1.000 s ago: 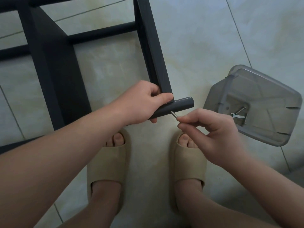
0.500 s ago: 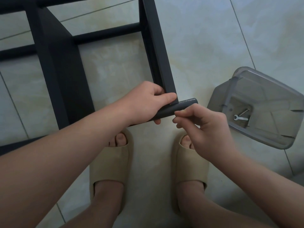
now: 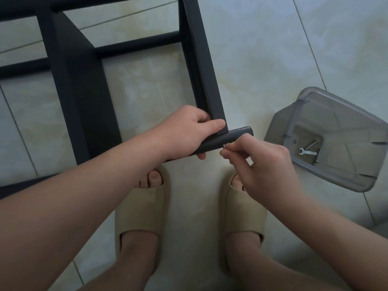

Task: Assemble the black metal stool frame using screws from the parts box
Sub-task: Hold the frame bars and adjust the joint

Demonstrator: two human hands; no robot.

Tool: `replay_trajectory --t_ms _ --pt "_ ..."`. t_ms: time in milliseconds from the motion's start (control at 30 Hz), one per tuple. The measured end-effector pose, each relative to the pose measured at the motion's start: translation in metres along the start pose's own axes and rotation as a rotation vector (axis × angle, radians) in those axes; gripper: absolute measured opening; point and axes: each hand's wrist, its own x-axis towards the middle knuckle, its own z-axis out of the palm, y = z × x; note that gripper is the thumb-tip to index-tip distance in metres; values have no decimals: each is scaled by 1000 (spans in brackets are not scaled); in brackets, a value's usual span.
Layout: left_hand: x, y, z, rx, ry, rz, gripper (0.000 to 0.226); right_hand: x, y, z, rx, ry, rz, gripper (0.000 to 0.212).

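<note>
Right hand (image 3: 262, 164) has closed in: the screw (image 3: 223, 146) now touches the tube (image 3: 228, 138), centre frame.

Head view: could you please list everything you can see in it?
stool frame: one, black, on the floor, upper left
tube: one, dark grey, at the frame's near corner
screw: one, silver, against the tube's side
parts box: one, clear grey, floor at right
wrench: one, silver, inside the box
bolt: one, silver, beside the wrench
slippers: two, beige, on the feet
left grip: one, holds the tube
right grip: one, pinches the screw
</note>
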Motion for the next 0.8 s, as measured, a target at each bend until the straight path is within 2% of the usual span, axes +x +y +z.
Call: replay_trajectory --t_ms 67,200,367,433,567,800 --pt "0 1 0 -5 -4 -8 42 1 1 -1 -81 8 -76 18" --pt "0 2 -1 -8 -24 -27 44 -1 -2 0 161 -12 188 15" --pt "0 3 0 2 -16 -35 45 2 -5 -1 4 27 -2 15" --pt "0 4 0 10 -15 -41 45 2 -6 -3 -4 22 -6 15" --pt "0 4 0 33 0 -40 44 0 -5 1 156 -14 197 13" --pt "1 5 -3 4 -13 -30 43 1 -5 2 317 -47 352 21"
